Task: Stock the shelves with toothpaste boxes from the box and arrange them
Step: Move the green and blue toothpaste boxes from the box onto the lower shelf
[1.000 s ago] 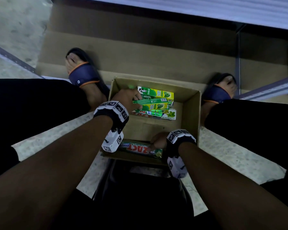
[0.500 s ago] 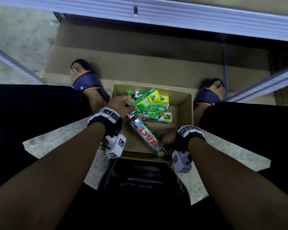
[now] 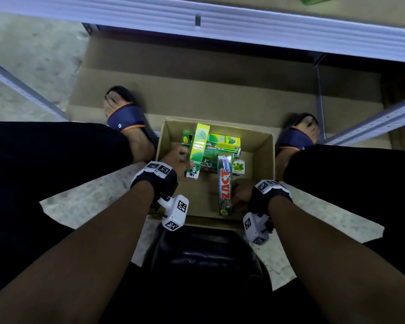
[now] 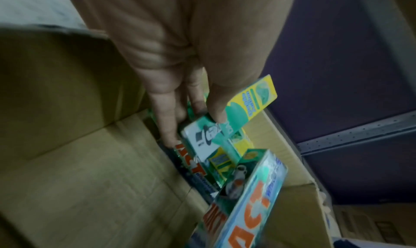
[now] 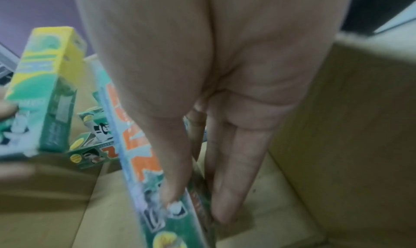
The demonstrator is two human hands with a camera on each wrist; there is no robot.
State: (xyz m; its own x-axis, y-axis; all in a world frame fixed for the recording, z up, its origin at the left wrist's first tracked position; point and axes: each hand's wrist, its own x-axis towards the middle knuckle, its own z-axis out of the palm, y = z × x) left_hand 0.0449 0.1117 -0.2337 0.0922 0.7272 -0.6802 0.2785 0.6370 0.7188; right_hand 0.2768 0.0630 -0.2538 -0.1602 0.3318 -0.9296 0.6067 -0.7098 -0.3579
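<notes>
An open cardboard box (image 3: 262,157) sits on the floor between my feet, with several toothpaste boxes piled at its far side. My left hand (image 3: 177,157) grips the near end of a green and yellow toothpaste box (image 3: 198,150) (image 4: 234,120), lifted and pointing away from me. My right hand (image 3: 240,195) pinches the near end of a long Zact toothpaste box (image 3: 225,183) (image 5: 144,154), thumb on top and fingers along its side. More green boxes (image 3: 225,142) lie under both.
A grey metal shelf edge (image 3: 243,22) runs across the top, with cardboard sheets (image 3: 197,90) on the floor beneath it. Slanted metal rails (image 3: 372,122) stand left and right. My feet in dark slippers (image 3: 126,118) flank the box. A black seat (image 3: 204,258) is below me.
Both hands have swung their toothpaste boxes from slanted to pointing away from me and raised them. The view has tilted up, showing more of the shelf.
</notes>
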